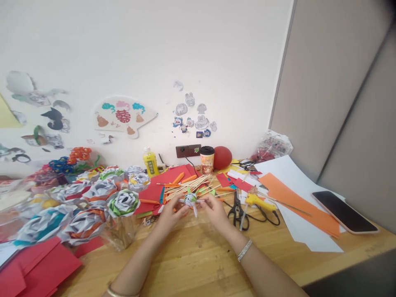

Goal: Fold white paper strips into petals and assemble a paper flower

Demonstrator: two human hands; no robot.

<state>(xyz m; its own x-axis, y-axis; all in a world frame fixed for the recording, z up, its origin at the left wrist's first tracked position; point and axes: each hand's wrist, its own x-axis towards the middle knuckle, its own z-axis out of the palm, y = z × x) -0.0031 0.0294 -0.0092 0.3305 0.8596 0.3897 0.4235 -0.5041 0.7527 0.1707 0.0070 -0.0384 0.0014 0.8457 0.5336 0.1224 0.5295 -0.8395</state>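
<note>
Left hand (170, 213): pinching one side of the paper flower (190, 199)
Right hand (215, 211): gripping its opposite side
Scissors (236, 203): on the table (185, 264), beside the yellow glue gun (261, 201)

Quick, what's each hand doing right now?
Left hand: closed, holding one side of the small green-and-white paper flower.
Right hand: closed, thumb and fingers pinching the same paper flower's opposite side.

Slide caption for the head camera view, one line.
Left hand and right hand hold a white-and-green paper piece over a wooden table, near scissors.
</note>
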